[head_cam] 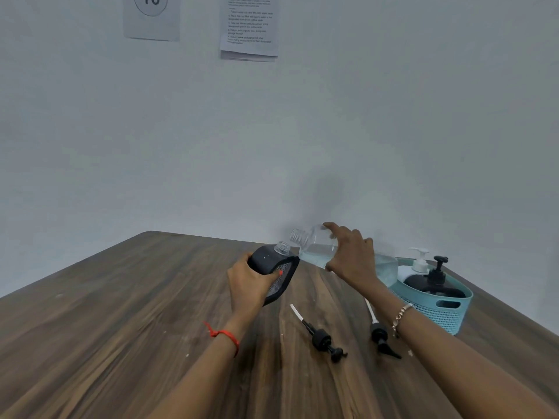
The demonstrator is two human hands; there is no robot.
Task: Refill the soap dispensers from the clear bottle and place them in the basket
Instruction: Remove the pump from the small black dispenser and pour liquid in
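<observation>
Left hand (251,282) reaches in from 7 o'clock, forearm straight, fingers and thumb curled round the dark dispenser (267,261) (a red thread (225,335) circles the wrist). Right hand (351,255), its forearm entering from 4 o'clock, grips the clear bottle (314,251) from above, index finger stretched toward 10 o'clock.

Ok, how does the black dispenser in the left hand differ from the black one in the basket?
The held dispenser has no pump, its clear threaded neck open; the basket dispenser has its black pump fitted. The held dispenser is tilted in the left hand; the basket dispenser stands upright in the teal basket. Both have dark bodies.
</observation>
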